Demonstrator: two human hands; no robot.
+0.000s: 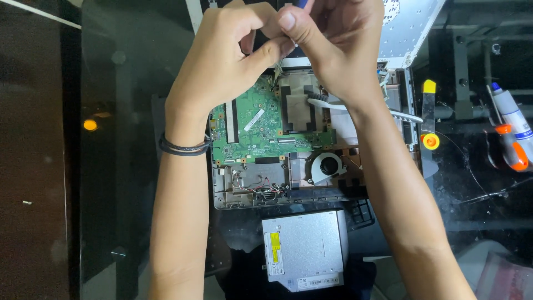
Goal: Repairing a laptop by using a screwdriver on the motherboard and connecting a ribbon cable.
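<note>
An opened laptop base [222,189] lies on a dark glass table, its green circuit board [252,128] exposed. Both my hands hover over the board's far edge. My right hand [333,44] grips a thin screwdriver [277,71] whose tip touches the board near a brown-taped patch [297,97]. My left hand [222,55], with a dark band on the wrist, pinches the screwdriver's shaft just above the tip. The tool's handle is mostly hidden behind my fingers.
A round fan [327,165] sits in the base's near right corner. A removed silver optical drive [302,250] lies in front of the laptop. At the right lie a yellow-tipped tool [428,114], a white tube [513,116] and an orange-handled tool [517,153].
</note>
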